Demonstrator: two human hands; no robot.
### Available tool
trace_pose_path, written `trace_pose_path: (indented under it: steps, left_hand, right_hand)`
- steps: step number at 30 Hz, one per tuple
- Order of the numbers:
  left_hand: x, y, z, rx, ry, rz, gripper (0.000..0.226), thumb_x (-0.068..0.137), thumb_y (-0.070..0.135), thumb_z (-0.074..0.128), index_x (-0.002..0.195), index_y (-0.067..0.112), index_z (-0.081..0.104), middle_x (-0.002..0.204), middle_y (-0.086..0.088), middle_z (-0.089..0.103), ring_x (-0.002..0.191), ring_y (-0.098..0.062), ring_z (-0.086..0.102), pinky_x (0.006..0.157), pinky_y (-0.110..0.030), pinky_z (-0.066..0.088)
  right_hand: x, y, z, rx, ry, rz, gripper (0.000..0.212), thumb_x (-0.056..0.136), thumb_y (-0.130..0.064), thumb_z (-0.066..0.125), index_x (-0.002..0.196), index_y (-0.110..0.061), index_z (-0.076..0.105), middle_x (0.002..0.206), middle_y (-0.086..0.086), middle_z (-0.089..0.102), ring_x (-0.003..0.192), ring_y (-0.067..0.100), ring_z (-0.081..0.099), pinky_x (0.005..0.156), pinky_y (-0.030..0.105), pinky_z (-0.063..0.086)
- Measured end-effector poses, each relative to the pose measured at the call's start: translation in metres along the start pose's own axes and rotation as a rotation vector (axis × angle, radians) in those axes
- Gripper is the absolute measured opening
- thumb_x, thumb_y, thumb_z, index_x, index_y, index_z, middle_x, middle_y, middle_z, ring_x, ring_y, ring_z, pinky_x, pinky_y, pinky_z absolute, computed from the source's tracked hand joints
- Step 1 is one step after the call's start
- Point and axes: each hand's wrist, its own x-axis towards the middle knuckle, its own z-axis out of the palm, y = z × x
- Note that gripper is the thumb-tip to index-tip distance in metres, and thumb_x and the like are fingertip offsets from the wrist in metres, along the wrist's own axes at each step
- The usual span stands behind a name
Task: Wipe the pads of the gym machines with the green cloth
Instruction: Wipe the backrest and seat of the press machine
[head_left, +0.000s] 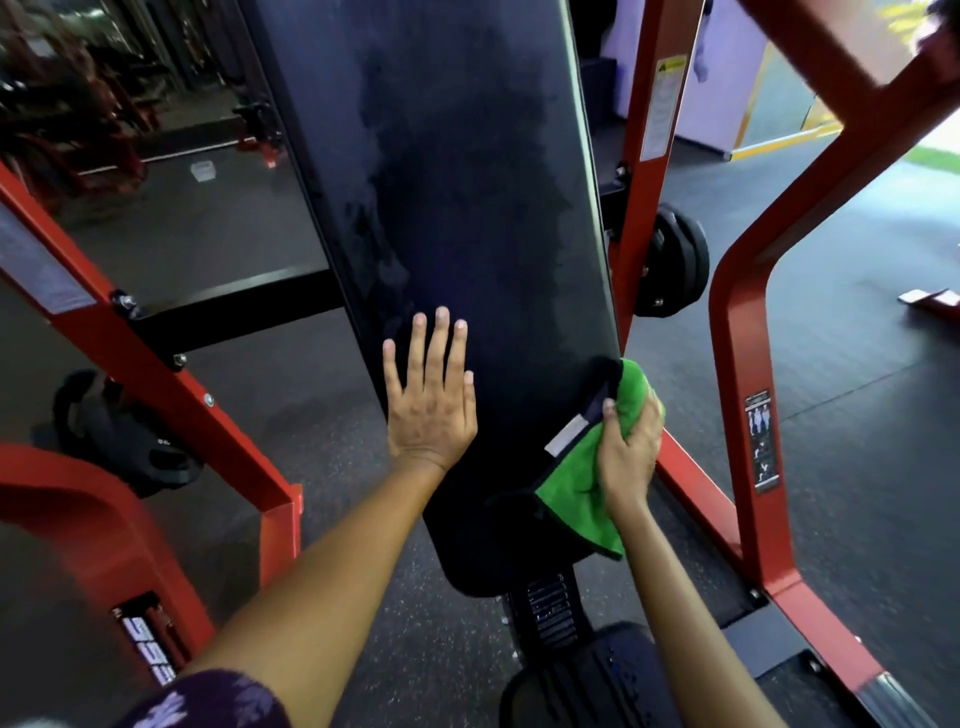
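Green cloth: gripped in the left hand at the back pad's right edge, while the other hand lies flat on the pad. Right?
Not quite. The head view shows the right hand gripping the green cloth at the back pad's right edge; the left hand lies flat.

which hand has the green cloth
The right hand grips the green cloth at the back pad's right edge; the left hand lies flat, holding nothing.

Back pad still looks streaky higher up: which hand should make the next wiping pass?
Right, probably. The right hand already grips the green cloth at the right edge of the back pad. The left hand lies flat and open on the pad, holding nothing, so it looks better placed for bracing.
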Motion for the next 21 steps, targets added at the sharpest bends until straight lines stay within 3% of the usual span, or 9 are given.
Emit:
trace_pose_path:
  steps: [2, 6, 8, 10, 15, 17, 21]
  left_hand:
    - [0.000, -0.002, 0.000, 0.001, -0.021, 0.004, 0.050, 0.100, 0.028, 0.017, 0.146, 0.011, 0.023, 0.152, -0.007, 0.020, 0.146, -0.018, -0.008, 0.117, -0.046, 0.001]
    - [0.002, -0.001, -0.004, -0.022, -0.041, -0.008, 0.049, 0.100, 0.028, 0.018, 0.145, 0.011, 0.026, 0.152, -0.006, 0.022, 0.147, -0.018, -0.005, 0.116, -0.047, 0.005]
    - [0.002, -0.002, -0.007, -0.041, -0.050, -0.010, 0.048, 0.100, 0.028, 0.018, 0.143, 0.010, 0.030, 0.151, -0.006, 0.025, 0.146, -0.020, 0.005, 0.115, -0.048, 0.007]
    - [0.002, -0.001, -0.011, -0.067, -0.052, -0.002, 0.047, 0.096, 0.026, 0.030, 0.139, 0.009, 0.036, 0.147, -0.008, 0.032, 0.140, -0.025, 0.022, 0.113, -0.049, 0.013]
    - [0.032, -0.011, -0.035, -0.161, -0.140, 0.089, 0.047, 0.084, 0.031, 0.040, 0.125, 0.009, 0.046, 0.132, -0.009, 0.051, 0.119, -0.027, 0.042, 0.099, -0.048, 0.026]
    - [0.048, -0.026, -0.047, -0.184, -0.169, 0.132, 0.046, 0.085, 0.035, 0.040, 0.124, 0.011, 0.047, 0.135, -0.007, 0.047, 0.121, -0.025, 0.041, 0.102, -0.048, 0.024]
    - [0.110, -0.064, -0.070, -0.163, -0.210, 0.029, 0.051, 0.085, 0.035, 0.041, 0.123, 0.006, 0.057, 0.138, -0.011, 0.050, 0.129, -0.023, 0.036, 0.105, -0.048, 0.020]
  right_hand:
    - [-0.004, -0.021, 0.004, -0.080, -0.037, -0.088, 0.053, 0.096, -0.024, 0.052, 0.145, -0.018, 0.033, 0.152, 0.007, 0.029, 0.140, 0.028, 0.024, 0.116, 0.046, 0.019]
    - [-0.010, -0.056, 0.007, -0.222, -0.131, -0.230, 0.055, 0.095, -0.020, 0.054, 0.146, -0.020, 0.033, 0.156, 0.006, 0.020, 0.143, 0.034, 0.014, 0.118, 0.046, 0.009]
    - [-0.013, -0.069, 0.011, -0.264, -0.182, -0.296, 0.058, 0.094, -0.018, 0.056, 0.146, -0.022, 0.032, 0.157, 0.003, 0.017, 0.144, 0.036, 0.010, 0.117, 0.044, 0.005]
    - [-0.015, -0.082, 0.015, -0.285, -0.265, -0.376, 0.060, 0.093, -0.016, 0.056, 0.147, -0.024, 0.029, 0.157, -0.003, 0.012, 0.145, 0.037, 0.004, 0.116, 0.039, 0.000]
    - [0.005, -0.139, 0.028, -0.367, -0.379, -0.557, 0.059, 0.096, -0.021, 0.051, 0.147, -0.032, 0.025, 0.157, -0.009, 0.010, 0.145, 0.034, -0.003, 0.117, 0.047, 0.008]
    - [0.011, -0.165, 0.035, -0.364, -0.370, -0.593, 0.058, 0.095, -0.019, 0.053, 0.147, -0.030, 0.029, 0.157, -0.006, 0.016, 0.145, 0.036, 0.000, 0.118, 0.049, 0.012]
    - [0.024, -0.221, 0.051, -0.365, -0.417, -0.705, 0.061, 0.094, -0.017, 0.054, 0.147, -0.031, 0.028, 0.157, -0.005, 0.018, 0.144, 0.037, 0.003, 0.118, 0.050, 0.012]
